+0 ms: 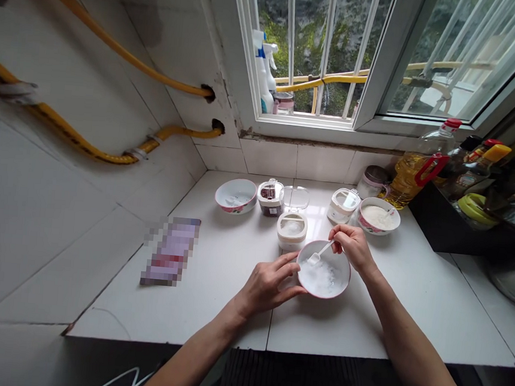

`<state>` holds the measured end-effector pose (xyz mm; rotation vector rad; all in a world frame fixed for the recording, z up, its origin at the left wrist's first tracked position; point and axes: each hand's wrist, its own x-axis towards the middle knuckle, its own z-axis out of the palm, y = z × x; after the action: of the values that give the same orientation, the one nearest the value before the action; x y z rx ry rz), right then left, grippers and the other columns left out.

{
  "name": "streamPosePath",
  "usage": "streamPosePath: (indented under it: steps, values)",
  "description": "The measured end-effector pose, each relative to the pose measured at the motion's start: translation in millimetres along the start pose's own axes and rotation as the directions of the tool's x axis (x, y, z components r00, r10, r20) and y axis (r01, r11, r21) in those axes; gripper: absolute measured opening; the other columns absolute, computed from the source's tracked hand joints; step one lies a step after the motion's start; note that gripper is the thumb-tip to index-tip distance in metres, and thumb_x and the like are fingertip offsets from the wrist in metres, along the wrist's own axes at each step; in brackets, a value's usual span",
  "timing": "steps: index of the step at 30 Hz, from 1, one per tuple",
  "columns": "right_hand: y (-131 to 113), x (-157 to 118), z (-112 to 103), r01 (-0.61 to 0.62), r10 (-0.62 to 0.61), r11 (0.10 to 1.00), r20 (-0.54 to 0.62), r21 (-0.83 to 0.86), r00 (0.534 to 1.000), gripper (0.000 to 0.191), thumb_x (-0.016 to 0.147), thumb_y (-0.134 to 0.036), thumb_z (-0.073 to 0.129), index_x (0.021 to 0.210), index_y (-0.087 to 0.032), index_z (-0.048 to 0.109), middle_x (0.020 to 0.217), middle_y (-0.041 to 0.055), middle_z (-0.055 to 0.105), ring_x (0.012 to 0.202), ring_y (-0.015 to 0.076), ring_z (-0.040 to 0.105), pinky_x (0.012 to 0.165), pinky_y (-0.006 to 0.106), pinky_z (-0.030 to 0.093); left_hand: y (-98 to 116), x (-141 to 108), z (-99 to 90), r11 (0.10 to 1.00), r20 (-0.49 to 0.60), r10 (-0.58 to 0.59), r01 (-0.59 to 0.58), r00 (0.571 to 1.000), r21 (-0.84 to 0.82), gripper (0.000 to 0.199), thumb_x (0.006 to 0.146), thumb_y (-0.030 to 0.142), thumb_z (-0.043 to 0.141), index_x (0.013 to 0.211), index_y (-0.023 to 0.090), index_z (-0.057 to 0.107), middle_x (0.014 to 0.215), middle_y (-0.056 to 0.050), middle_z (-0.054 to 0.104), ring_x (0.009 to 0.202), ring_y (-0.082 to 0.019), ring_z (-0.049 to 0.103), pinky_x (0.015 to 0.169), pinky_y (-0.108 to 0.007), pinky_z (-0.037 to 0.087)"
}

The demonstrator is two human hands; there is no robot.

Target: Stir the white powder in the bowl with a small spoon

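A white bowl with a pink rim (337, 289) sits near the middle of the counter, with white granules (320, 276) in its bottom. My left hand (272, 280) grips the bowl's left side, thumb low and fingers along the rim. Pinched in my right hand (352, 246) is a small white spoon (319, 252), its scoop inside the bowl above the granules. Just behind the bowl stands an open square container (291, 238) of white granules, its clear lid (296, 197) tipped back.
Behind are a floral bowl (235, 197), a jar of dark contents (270, 203), a lidded container (343, 208) and a bowl of pale grains (377, 221). An oil bottle (406, 170) and a black box (435, 223) stand right. A blurred packet (173, 252) lies left.
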<state>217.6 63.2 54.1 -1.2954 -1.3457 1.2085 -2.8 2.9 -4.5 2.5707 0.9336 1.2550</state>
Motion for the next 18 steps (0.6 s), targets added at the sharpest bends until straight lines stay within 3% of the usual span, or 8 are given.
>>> streamPosePath:
  steps: [7, 11, 15, 18]
  values:
    - [3.7, 5.0, -6.8, -0.018, 0.016, 0.991, 0.018, 0.131, 1.0, 0.012, 0.059, -0.025, 0.055, 0.06, -0.017, 0.065, 0.045, 0.0002, 0.058, 0.045, 0.012, 0.049, 0.047, 0.025, 0.038, 0.5, 1.1, -0.3, 1.0, 0.001, 0.0, 0.0, 1.0, 0.002, 0.031, 0.097, 0.048, 0.058, 0.101, 0.017, 0.06, 0.118, -0.017, 0.071, 0.092, -0.022, 0.076, 0.064, -0.027, 0.062]
    - [5.1, 5.5, -5.3, 0.033, -0.033, 0.979, -0.007, 0.199, 0.999, 0.014, 0.067, -0.029, 0.062, 0.071, -0.016, 0.066, 0.055, 0.0023, 0.065, 0.051, 0.0132, 0.055, 0.053, 0.027, 0.044, -0.2, 0.0, 0.0, 1.0, 0.0, -0.002, 0.002, 1.0, 0.009, 0.032, 0.097, 0.049, 0.057, 0.101, 0.017, 0.06, 0.119, -0.018, 0.071, 0.091, -0.023, 0.076, 0.064, -0.028, 0.062]
    - [3.6, -0.7, 7.1, 0.253, -0.244, 0.96, -0.085, 0.117, 0.966, 0.016, 0.083, -0.033, 0.06, 0.088, -0.018, 0.065, 0.074, 0.0046, 0.073, 0.064, 0.0161, 0.064, 0.066, 0.032, 0.052, -0.4, -1.1, 0.8, 1.0, 0.002, -0.016, 0.016, 1.0, 0.004, 0.033, 0.096, 0.049, 0.058, 0.102, 0.016, 0.061, 0.118, -0.018, 0.071, 0.083, -0.021, 0.077, 0.062, -0.028, 0.062]
    - [2.8, -6.5, 17.6, 0.486, -0.5, 0.859, -0.059, -0.163, 0.864, 0.013, 0.093, -0.026, 0.053, 0.096, -0.021, 0.064, 0.083, 0.0053, 0.075, 0.073, 0.0181, 0.068, 0.078, 0.037, 0.052, 0.3, -0.5, 0.7, 1.0, -0.012, -0.011, 0.011, 1.0, 0.014, 0.034, 0.096, 0.05, 0.058, 0.102, 0.016, 0.061, 0.117, -0.018, 0.072, 0.087, -0.022, 0.076, 0.063, -0.028, 0.061]
